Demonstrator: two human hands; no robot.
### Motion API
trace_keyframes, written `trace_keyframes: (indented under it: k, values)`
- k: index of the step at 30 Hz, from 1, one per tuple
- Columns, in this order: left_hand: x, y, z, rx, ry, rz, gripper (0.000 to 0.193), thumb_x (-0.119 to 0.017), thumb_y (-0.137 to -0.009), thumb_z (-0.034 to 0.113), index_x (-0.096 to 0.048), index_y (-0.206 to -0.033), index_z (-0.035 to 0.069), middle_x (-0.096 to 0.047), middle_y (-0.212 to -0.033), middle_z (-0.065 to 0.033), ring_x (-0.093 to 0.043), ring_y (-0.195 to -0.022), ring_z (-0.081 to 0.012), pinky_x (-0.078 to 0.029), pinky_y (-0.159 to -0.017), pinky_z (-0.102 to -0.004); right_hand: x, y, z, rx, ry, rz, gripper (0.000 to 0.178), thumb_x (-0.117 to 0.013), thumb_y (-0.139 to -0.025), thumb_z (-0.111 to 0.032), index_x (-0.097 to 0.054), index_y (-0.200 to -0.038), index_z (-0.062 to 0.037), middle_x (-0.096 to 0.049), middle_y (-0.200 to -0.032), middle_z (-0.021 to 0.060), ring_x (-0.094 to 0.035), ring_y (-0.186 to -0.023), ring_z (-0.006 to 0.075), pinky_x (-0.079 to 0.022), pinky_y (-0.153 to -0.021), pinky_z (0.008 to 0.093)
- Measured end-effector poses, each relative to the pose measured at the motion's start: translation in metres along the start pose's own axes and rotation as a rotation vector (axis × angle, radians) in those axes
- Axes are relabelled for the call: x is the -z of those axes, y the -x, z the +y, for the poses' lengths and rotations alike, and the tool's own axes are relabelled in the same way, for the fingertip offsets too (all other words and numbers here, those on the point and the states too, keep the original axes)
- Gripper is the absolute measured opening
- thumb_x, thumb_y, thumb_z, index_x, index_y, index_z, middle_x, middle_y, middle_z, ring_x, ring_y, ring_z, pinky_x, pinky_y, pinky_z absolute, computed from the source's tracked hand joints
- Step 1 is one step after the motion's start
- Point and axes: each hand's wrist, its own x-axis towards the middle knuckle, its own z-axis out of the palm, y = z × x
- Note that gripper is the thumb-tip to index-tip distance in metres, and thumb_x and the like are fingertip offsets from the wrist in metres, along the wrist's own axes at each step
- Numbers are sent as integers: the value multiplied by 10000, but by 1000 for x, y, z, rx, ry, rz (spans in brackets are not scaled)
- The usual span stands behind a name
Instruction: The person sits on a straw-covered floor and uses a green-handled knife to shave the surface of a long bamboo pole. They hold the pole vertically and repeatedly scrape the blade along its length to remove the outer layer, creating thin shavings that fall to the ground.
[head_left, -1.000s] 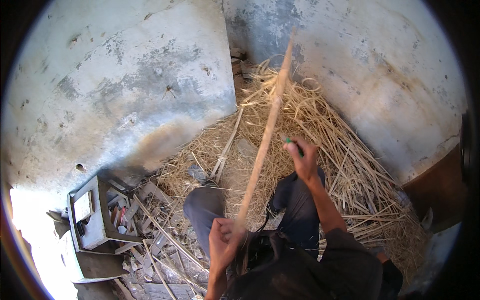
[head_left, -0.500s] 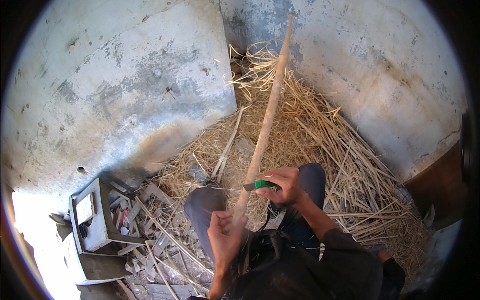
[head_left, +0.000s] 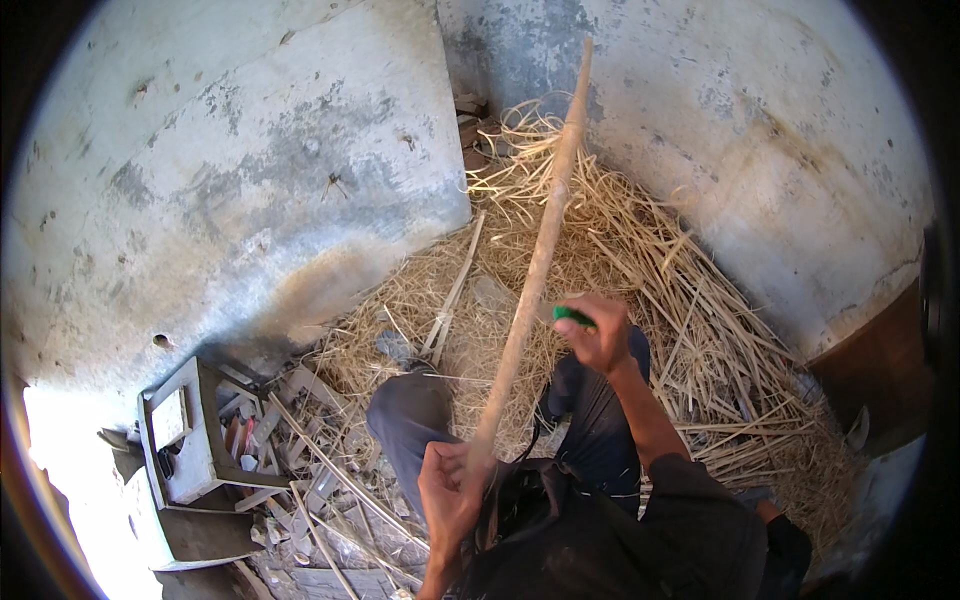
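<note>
A long, pale bamboo pole slants up and away from my lap, its thin far end in front of the back wall. Its near end sits in my left hand, whose fingers are closed round it above my left thigh. To the right of the pole, my right hand grips a knife with a green handle. That hand is raised over my right knee, apart from the pole. The knife's blade cannot be made out now.
Split strips and curly shavings heap up on the floor ahead and to the right. On the left stands a worn box-like cabinet amid rubble and loose sticks. Stained walls meet behind the heap.
My right hand has moved up and to the right with the knife, off the pole. The pole has tilted slightly to the right, with my left hand still round its near end.
</note>
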Motion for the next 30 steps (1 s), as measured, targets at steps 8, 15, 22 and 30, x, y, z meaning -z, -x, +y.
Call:
trace_keyframes:
  k: [8,15,22,30]
  values:
    - [-15,-14,8,-110,-53,62,317,-822,-955,26,-587,-1162,-25,-739,-1068,-139,-715,-941,-126,-593,-784,-247,-23,27,-62,179,37,-255,344,-893,-857,-446,-824,-963,-126,-712,-752,19,-686,-599,222,-524,-558,369]
    - [-15,-11,17,-86,-21,81,322,-829,-954,39,-585,-1153,-25,-727,-1079,-153,-716,-952,-134,-600,-761,-247,-20,10,-63,235,67,-196,384,-891,-853,-477,-813,-910,-105,-732,-742,28,-678,-572,220,-504,-537,348]
    - [-5,9,8,-67,-59,49,281,-810,-970,4,-585,-1131,-47,-759,-1072,-172,-728,-954,-139,-591,-770,-243,5,-23,-23,53,34,-76,341,-849,-935,-355,-798,-994,-23,-796,-870,124,-785,-727,245,-599,-631,349]
    - [3,15,9,42,-26,38,299,-816,-961,31,-576,-1125,-38,-744,-1084,-179,-724,-963,-149,-604,-768,-256,7,-40,19,-37,-5,-26,444,-794,-986,-417,-811,-1049,22,-788,-853,142,-748,-696,212,-576,-637,342]
